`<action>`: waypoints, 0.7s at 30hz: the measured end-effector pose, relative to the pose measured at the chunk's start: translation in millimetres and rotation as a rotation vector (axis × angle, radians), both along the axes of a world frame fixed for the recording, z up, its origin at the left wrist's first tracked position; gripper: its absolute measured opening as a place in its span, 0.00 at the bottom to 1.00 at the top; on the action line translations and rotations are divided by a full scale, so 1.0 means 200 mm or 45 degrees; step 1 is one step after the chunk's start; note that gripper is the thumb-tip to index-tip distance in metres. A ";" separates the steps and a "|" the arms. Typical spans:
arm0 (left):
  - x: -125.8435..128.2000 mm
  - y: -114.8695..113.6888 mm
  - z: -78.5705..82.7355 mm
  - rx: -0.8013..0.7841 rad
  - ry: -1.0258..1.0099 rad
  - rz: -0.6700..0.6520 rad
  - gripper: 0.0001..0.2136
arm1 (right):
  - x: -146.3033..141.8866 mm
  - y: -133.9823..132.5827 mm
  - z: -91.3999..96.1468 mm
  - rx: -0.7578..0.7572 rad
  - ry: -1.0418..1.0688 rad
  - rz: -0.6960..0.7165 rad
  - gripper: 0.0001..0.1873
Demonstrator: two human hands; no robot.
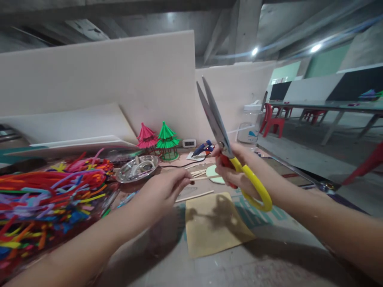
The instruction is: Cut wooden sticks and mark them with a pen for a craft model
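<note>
Two hands (pixel 163 192) (pixel 235 175), one scissors (pixel 214 115), one stick (pixel 205 177)

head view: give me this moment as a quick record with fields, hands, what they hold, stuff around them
left hand: pinches one end of a thin wooden stick, held roughly level
right hand: grips scissors by their yellow and red handles
scissor blades: slightly apart, pointing up
left side: heap of coloured pipe cleaners, with a metal dish behind it
back of table: pink pavilion, green pavilion, blue glue gun
below hands: tan sheet, loose stick
</note>
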State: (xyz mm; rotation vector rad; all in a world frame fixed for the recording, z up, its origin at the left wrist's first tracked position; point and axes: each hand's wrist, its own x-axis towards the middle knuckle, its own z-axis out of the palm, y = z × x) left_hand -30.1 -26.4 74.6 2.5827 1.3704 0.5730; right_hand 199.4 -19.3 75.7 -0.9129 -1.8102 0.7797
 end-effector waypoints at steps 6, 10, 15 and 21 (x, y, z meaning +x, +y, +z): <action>0.07 -0.07 -0.09 0.033 -0.093 -0.067 0.09 | -0.09 -0.10 -0.06 -0.104 0.022 0.119 0.10; 0.04 -0.05 -0.07 0.004 -0.177 -0.090 0.09 | -0.06 -0.10 -0.05 -0.039 -0.043 0.155 0.12; -0.06 0.00 -0.01 -0.103 -0.688 -0.211 0.12 | 0.06 -0.01 -0.03 0.283 -0.238 -0.080 0.22; -0.06 -0.04 0.03 -0.101 -0.898 -0.139 0.13 | 0.08 0.06 -0.05 0.388 -0.362 -0.204 0.22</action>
